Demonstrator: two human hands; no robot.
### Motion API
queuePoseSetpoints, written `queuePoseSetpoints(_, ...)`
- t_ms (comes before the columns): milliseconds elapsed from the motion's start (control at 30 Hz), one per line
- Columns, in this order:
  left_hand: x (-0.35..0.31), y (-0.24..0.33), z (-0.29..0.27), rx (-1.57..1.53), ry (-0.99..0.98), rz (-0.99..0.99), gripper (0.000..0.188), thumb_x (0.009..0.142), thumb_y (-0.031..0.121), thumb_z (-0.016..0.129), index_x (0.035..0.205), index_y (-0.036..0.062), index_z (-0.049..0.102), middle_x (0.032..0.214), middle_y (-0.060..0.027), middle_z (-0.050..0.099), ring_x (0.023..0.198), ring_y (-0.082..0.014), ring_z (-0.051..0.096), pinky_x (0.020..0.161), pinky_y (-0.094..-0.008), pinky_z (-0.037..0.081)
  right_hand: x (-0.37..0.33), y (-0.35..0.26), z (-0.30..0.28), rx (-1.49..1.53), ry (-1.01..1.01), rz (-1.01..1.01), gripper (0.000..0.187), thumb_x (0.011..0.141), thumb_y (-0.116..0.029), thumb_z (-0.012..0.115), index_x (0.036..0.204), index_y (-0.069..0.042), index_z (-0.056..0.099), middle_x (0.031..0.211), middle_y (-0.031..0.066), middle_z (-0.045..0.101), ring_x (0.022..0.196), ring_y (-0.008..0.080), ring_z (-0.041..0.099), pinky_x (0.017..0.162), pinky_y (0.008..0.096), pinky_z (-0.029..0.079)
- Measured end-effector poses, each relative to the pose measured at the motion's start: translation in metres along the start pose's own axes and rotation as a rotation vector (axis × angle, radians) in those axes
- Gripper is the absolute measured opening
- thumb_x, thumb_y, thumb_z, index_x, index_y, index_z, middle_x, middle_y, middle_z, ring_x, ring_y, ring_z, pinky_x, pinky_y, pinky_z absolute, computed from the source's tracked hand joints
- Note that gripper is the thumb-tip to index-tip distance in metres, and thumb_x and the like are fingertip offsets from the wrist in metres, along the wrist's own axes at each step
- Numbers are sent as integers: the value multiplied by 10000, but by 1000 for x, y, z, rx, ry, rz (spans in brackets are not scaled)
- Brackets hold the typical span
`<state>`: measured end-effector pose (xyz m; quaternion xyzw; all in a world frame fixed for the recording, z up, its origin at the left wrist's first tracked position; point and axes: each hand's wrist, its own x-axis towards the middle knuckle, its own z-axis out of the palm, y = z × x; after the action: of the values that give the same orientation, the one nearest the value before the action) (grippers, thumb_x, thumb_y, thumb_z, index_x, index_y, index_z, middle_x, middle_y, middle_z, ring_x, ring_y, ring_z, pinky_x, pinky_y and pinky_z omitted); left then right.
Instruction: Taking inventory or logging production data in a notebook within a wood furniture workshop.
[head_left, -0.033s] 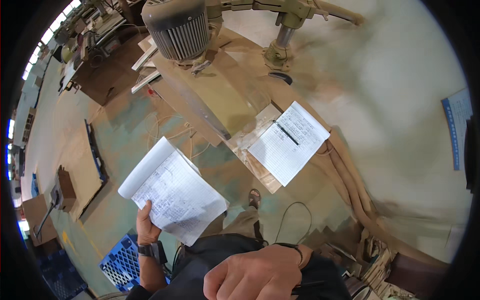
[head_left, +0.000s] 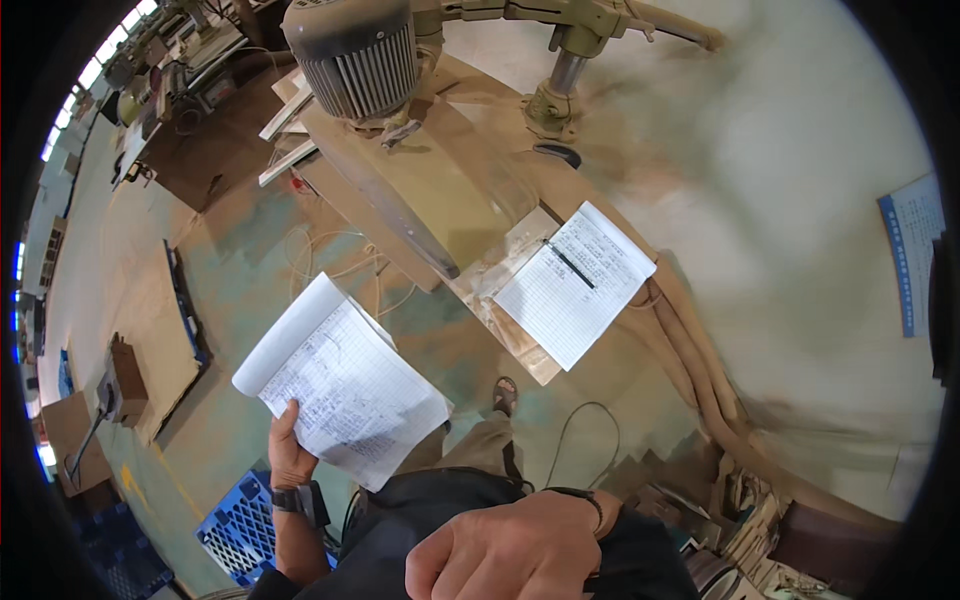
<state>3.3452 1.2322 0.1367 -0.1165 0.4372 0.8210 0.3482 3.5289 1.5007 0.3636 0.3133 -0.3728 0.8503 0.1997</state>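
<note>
My left hand grips the lower left edge of a notepad, thumb on top. The notepad's cover pages are rolled back, and its gridded top sheet bears handwriting. My right hand is raised close in front of my body with its fingers curled; whatever may be inside the curl is hidden. Ahead and to the right, a second notebook lies open on the end of a dusty machine table. A dark green pen rests across its written page.
A machine with a ribbed motor stands at the far middle. Thick hoses run along the right wall. Blue plastic pallets lie at the lower left, wood offcuts at the lower right. A thin cable loops on the floor.
The whole view has shifted very slightly to the left. Both hands keep their grip and pose, and the notebook and pen lie as before.
</note>
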Motion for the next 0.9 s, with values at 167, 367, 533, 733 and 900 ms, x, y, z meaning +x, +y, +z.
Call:
queuePoseSetpoints(167, 17, 21, -22, -16, -29, 1, 602, 1007, 169, 664, 1521, -13, 408, 1445, -183, 591, 1273, -355, 624, 1102, -510, 508, 30, 12, 21, -225, -129, -182, 137, 1019, -93, 629, 1099, -76, 740, 746, -2, 598, 578, 158, 558, 656, 329, 476)
queuePoseSetpoints(367, 34, 34, -29, -31, -52, -30, 540, 1046, 196, 612, 1508, -11, 423, 1434, -185, 602, 1256, -343, 637, 1105, -497, 513, 51, 19, 27, -260, -197, -126, 160, 990, -83, 669, 1141, -116, 710, 746, 8, 620, 565, 164, 560, 649, 332, 481)
queuePoseSetpoints(533, 41, 43, -34, -58, -106, -47, 559, 1030, 178, 634, 1510, -15, 421, 1434, -181, 600, 1269, -345, 628, 1108, -501, 510, 1, 54, 10, -115, -201, 365, 142, 998, -75, 611, 1135, -52, 640, 892, 49, 649, 761, 260, 649, 824, 420, 531)
queuePoseSetpoints(733, 46, 53, -50, -87, -75, 0, 563, 1023, 162, 643, 1507, -24, 424, 1442, -179, 593, 1284, -348, 616, 1117, -504, 502, 11, 67, 5, -621, 33, 558, 76, 1039, -97, 567, 1087, -38, 569, 811, 112, 623, 693, 340, 624, 678, 406, 491)
queuePoseSetpoints(900, 41, 71, -46, -121, -27, 75, 554, 1031, 173, 630, 1508, -20, 426, 1438, -179, 598, 1283, -354, 618, 1118, -507, 501, 14, 90, -21, -830, -111, 715, 164, 964, -59, 645, 1117, -86, 596, 822, 58, 598, 734, 311, 619, 653, 402, 473)
